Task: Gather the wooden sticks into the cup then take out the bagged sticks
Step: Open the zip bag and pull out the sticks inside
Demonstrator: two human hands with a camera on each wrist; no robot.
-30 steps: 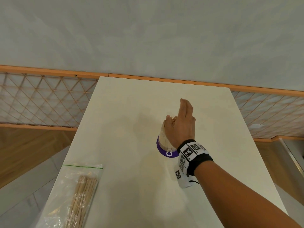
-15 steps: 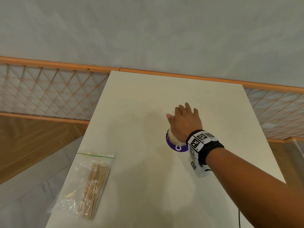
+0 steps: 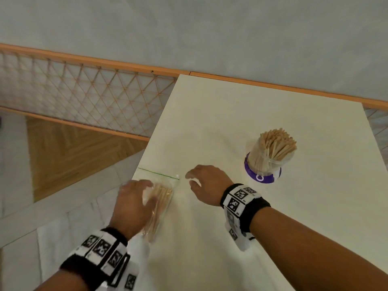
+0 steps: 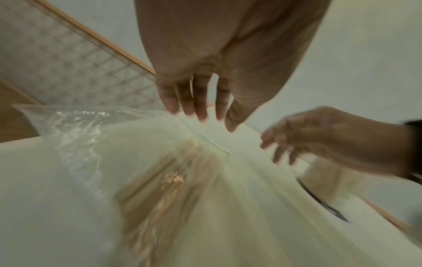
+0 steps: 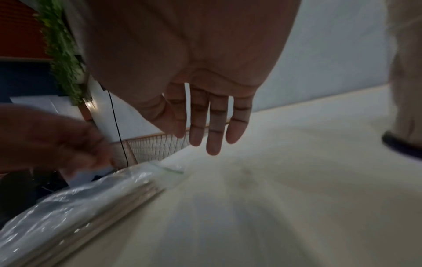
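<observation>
A clear cup (image 3: 265, 162) on a purple base stands upright at the table's right, full of wooden sticks (image 3: 276, 142). A clear zip bag (image 3: 162, 199) with a green seal line holds a bundle of sticks and lies at the table's left edge. My left hand (image 3: 136, 192) is spread over the bag's left part, fingers straight and relaxed (image 4: 198, 101), gripping nothing. My right hand (image 3: 194, 179) hovers just right of the bag's sealed end, its fingers loose (image 5: 214, 130) and empty. In the left wrist view the bagged sticks (image 4: 164, 189) are blurred.
The white table (image 3: 252, 238) ends right at the bag's left side, with floor below. A lattice railing (image 3: 84, 106) with orange rails runs behind and to the left. The grey wall (image 3: 210, 28) lies beyond the table's far edge.
My right hand has let go of the cup's sticks and moved left to the bag. My left hand has come into view over the bag. The head view has swung left.
</observation>
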